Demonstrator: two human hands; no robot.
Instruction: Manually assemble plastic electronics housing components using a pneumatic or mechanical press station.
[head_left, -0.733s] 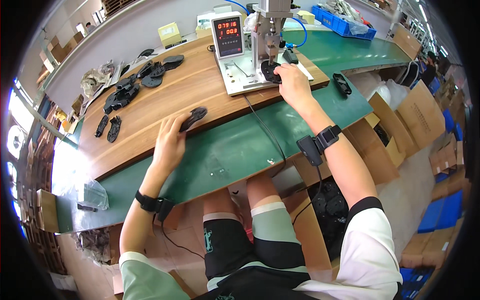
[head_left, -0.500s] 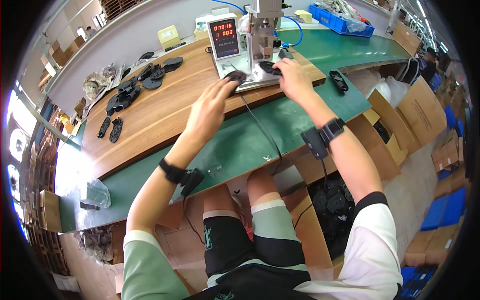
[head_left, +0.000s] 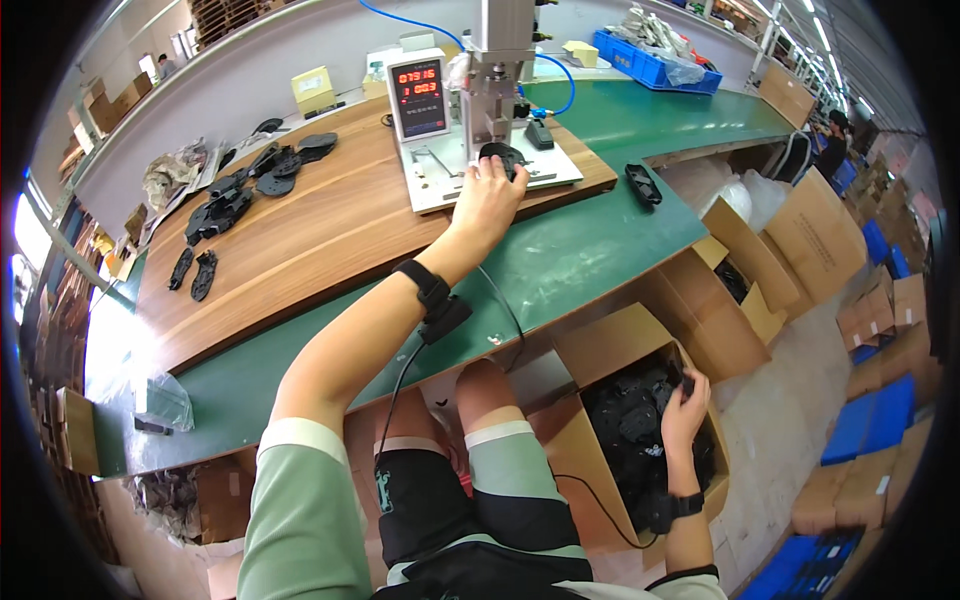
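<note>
My left hand (head_left: pixel 487 207) is at the bench press (head_left: pixel 497 105), its fingers closed on a rounded black plastic part (head_left: pixel 502 155) under the press head. The part sits over the white base plate (head_left: pixel 431 192); its underside is hidden. Low on the right, my right hand (head_left: pixel 684 418) is over an open cardboard box (head_left: pixel 563 470) of black plastic parts (head_left: pixel 638 408). A dark plastic part (head_left: pixel 687 382) shows between its fingers. Next to the press stands a control box (head_left: pixel 419 98) with a red lit display.
Loose black parts (head_left: pixel 218 212) lie on the wooden board (head_left: pixel 330 235) to the left. A long black part (head_left: pixel 643 185) rests on the green table (head_left: pixel 600 240). A blue crate (head_left: pixel 655 66) stands at the back, and more open cartons (head_left: pixel 815 235) at the right.
My right hand has left the press and dropped to the box at lower right. My left hand has moved right, bringing a black part under the press head. The view has shifted slightly.
</note>
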